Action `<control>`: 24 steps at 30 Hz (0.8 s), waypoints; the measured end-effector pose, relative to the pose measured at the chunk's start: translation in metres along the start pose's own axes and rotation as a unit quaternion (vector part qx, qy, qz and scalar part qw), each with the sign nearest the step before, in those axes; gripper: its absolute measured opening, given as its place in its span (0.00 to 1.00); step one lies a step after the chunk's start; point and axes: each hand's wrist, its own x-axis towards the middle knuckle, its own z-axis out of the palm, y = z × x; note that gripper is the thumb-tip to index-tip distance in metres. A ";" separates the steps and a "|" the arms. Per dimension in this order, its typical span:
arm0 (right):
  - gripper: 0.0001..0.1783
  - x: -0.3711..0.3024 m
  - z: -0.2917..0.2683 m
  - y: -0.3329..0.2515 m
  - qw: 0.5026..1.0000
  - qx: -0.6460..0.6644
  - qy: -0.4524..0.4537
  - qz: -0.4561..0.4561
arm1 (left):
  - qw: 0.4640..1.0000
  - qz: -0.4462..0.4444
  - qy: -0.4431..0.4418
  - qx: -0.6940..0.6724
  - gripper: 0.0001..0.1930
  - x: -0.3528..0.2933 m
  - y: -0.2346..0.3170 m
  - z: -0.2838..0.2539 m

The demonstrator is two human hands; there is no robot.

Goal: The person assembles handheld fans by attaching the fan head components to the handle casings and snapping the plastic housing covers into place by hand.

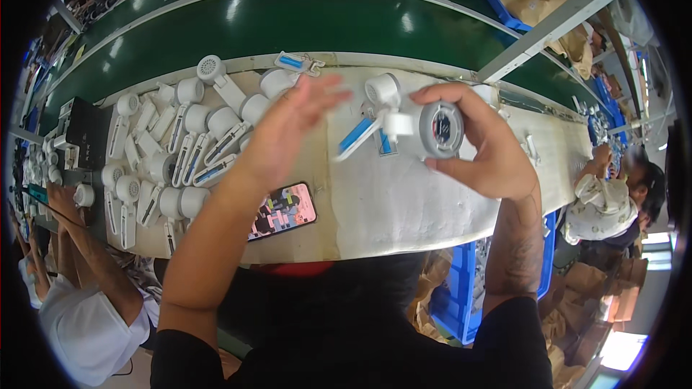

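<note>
My right hand (494,148) grips a white and grey round fan head (441,130) by its rim, thumb below and fingers above, with its open face showing dark parts inside. A short white neck piece (398,124) sticks out from its left side. Beside it are a white handle piece with a blue cell (355,132) and another white fan head (382,90); whether these join the held one I cannot tell. My left hand (295,119), somewhat blurred, is raised with fingers stretched out and nothing in it, left of these parts and over the table.
Many white handheld fans (193,119) lie crowded on the table's left side. A phone (285,210) with a lit screen rests near the front edge. Beyond runs a green conveyor (324,21). A blue crate (461,295) stands below at right. Other people sit at both sides.
</note>
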 end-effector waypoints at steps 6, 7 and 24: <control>0.47 -0.032 0.028 0.047 0.949 0.289 -0.056 0.109 | 0.930 -0.248 -0.064 -0.265 0.27 -0.056 -0.037 0.024; 0.49 -0.035 0.038 0.054 0.916 0.379 -0.050 0.124 | 0.951 -0.213 -0.039 -0.222 0.26 -0.062 -0.035 0.028; 0.41 0.005 0.065 0.019 0.973 0.225 0.028 -0.035 | 0.991 -0.089 0.028 -0.098 0.15 -0.092 0.002 0.039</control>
